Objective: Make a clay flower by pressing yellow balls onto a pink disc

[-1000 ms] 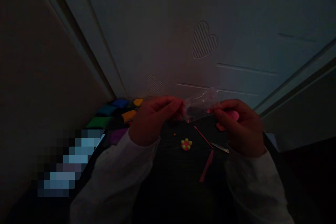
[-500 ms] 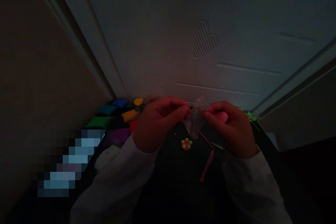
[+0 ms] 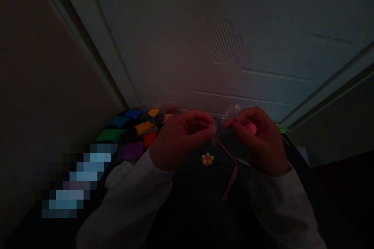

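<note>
A crumpled clear plastic bag (image 3: 229, 116) is stretched between my two hands above the dark table. My left hand (image 3: 182, 140) pinches one end between thumb and fingers. At the other end, my right hand (image 3: 258, 140) has its thumb and forefinger closed on the bag, and a pink lump like modelling clay (image 3: 251, 128) sits against its fingers. Below them lies a small pink piece topped with several yellow-green balls (image 3: 207, 159). A pink plastic knife (image 3: 230, 183), a thin pink stick (image 3: 228, 152) and a pale pointed blade (image 3: 242, 161) rest nearby.
Several coloured packets lie at the back left, among them green (image 3: 110, 135), purple (image 3: 133, 149) and orange (image 3: 144, 128) ones. A blurred-out bright device (image 3: 82, 179) is at the left. Behind my right hand shows a green flower-like piece (image 3: 281, 128). A white panel with hearts (image 3: 227, 42) stands behind the table (image 3: 198, 202).
The plastic bag has gone from spread out to bunched up, with my hands closer together. The pink lump has stayed with my right hand. Things on the table have not moved.
</note>
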Available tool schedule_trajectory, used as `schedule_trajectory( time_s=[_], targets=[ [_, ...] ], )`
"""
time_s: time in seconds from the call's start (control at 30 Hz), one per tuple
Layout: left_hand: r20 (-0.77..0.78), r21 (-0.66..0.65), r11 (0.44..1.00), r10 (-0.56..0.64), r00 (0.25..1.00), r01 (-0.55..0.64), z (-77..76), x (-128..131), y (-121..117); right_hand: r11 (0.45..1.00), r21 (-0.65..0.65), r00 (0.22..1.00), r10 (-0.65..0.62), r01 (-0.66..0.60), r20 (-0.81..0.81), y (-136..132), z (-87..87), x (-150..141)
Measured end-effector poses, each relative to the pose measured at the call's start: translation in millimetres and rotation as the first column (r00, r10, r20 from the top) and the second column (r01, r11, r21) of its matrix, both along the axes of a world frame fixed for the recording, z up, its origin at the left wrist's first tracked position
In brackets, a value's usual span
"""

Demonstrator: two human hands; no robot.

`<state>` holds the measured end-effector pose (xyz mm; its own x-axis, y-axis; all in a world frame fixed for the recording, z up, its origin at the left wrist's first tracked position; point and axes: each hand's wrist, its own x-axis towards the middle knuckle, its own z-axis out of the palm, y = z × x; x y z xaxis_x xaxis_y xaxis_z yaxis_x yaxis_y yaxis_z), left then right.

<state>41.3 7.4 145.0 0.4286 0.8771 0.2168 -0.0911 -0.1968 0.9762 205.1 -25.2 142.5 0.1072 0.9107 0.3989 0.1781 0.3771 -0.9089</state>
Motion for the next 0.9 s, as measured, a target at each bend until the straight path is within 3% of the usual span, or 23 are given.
schedule_trajectory(
  time_s=[0.07, 0.17, 0.37, 0.67, 0.9],
  targets=[
    [0.013, 0.026, 0.997, 0.069, 0.997, -0.07, -2.4, 0.1, 2.4, 0.996, -0.033, 0.997, 0.08, -0.081, -0.017, -0.6, 0.3, 1.4],
    [0.08, 0.104, 0.98, 0.163, 0.983, -0.171, -5.9, 0.6, 4.9, 0.99, -0.069, 0.989, 0.126, -0.12, 0.081, -1.4, 1.2, 2.6],
    [0.04, 0.24, 0.95, 0.196, 0.98, -0.2, -8.4, 2.4, 3.6, 0.989, -0.073, 0.968, 0.144, -0.132, 0.207, -0.3, 2.3, -0.8],
    [0.061, 0.251, 0.927, 0.271, 0.961, -0.277, -9.7, 6.4, 2.6, 0.986, -0.088, 0.952, 0.163, -0.144, 0.258, -0.7, 2.6, -2.3],
    [0.031, 0.191, 0.947, 0.257, 0.966, -0.258, -4.5, 9.3, -0.4, 0.998, -0.063, 0.957, 0.035, -0.017, 0.29, -0.8, 0.7, -7.4]
  ],
)
